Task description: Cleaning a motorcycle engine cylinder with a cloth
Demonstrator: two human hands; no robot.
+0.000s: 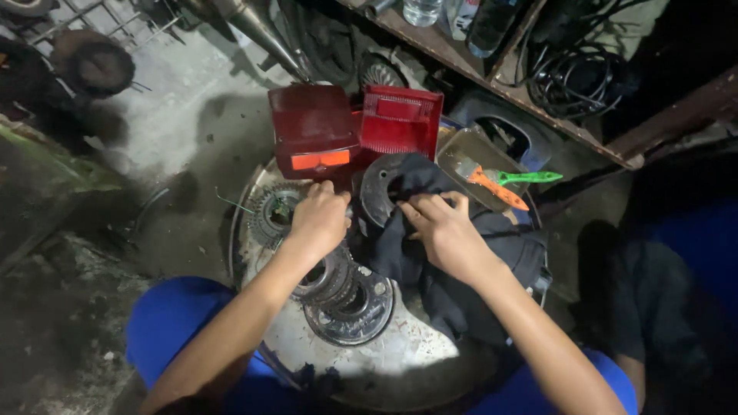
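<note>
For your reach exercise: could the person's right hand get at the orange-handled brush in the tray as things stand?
Probably yes. The right hand rests on the dark cloth, and the orange-handled brush lies uncovered in the tray just beyond, with nothing between.

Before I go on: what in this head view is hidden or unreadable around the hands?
- Left hand: fingertips curl under, so what they grip is hidden.
- Round metal disc: mostly covered by the dark cloth and right hand.
- Stacked gear rings: partly hidden behind the left forearm.
- Shelf bottles: cut off by the top edge.
</note>
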